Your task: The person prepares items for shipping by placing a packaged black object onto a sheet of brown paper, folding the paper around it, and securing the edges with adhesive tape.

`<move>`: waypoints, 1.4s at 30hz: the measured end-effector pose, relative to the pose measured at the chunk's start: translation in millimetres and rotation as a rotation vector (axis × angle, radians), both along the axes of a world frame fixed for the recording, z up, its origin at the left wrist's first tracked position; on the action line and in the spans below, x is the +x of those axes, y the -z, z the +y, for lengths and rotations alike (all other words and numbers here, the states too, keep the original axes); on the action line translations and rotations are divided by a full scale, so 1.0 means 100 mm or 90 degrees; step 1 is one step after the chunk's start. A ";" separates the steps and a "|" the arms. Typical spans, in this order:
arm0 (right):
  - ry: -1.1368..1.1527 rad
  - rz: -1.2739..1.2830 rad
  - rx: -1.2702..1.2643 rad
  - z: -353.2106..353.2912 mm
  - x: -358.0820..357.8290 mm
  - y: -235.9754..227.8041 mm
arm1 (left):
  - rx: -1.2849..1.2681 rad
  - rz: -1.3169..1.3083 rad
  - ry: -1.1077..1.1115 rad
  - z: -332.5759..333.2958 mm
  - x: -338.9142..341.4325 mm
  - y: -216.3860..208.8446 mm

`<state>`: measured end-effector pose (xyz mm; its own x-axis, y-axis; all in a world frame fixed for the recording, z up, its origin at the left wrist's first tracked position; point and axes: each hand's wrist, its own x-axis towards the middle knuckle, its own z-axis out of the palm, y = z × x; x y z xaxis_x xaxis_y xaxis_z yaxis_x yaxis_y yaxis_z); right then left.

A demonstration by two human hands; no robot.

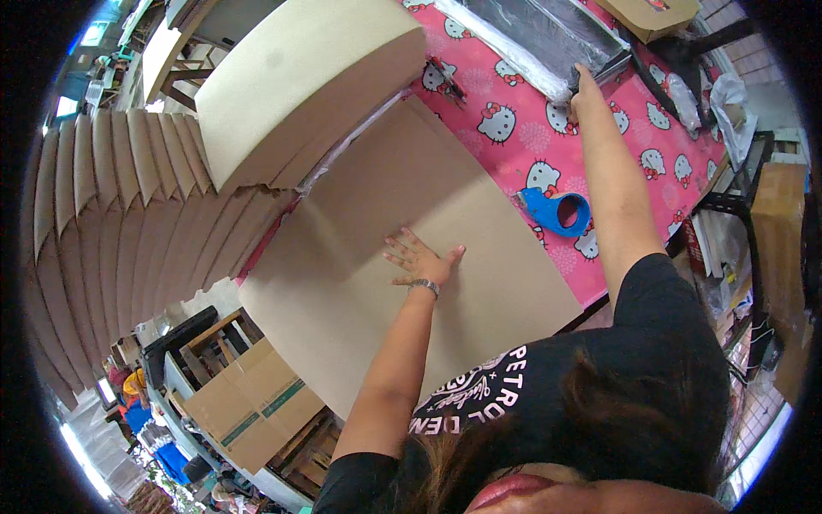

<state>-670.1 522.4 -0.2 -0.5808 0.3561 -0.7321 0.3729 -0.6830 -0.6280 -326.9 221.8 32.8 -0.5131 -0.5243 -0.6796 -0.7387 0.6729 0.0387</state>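
Observation:
My left hand [419,260] lies flat on a large tan cardboard sheet [479,257], fingers spread, a metal-banded watch or bracelet at the wrist. The sheet lies on a table covered with pink cat-print cloth [492,81]. At the far right, my right hand [586,96] is closed on the near corner of a dark flat panel wrapped in clear plastic [548,38]. Its fingers are partly hidden. Between the sheet and my right forearm sits a blue tape dispenser [556,212]. A small dark tool [448,83], too small to make out, lies beyond the sheet.
Tall stacks of folded cardboard [128,197] and a big curved cardboard piece [300,77] crowd the left side. A brown carton [257,403] is at the lower left. A cardboard box [655,15] and crumpled plastic [733,107] are at the far right.

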 end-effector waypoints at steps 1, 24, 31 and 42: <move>-0.002 0.012 -0.012 0.00 -0.04 0.00 | 0.002 -0.016 0.004 0.01 0.00 -0.01; -0.076 0.233 0.086 0.21 2.78 -1.45 | 1.343 0.401 -0.490 1.43 -1.53 -0.74; -0.291 0.409 0.581 -0.07 3.89 -2.25 | 1.253 0.355 -0.583 1.52 -0.65 -0.87; -0.716 0.509 0.544 -0.02 3.80 -2.80 | 0.861 0.807 -0.331 -0.59 0.85 -1.75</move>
<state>-289.6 520.2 279.6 -0.9293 -0.3664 0.0454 -0.1738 0.3256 -0.9294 -242.3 163.3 208.3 -0.9503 -0.2890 -0.1161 0.0481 -0.5045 0.8621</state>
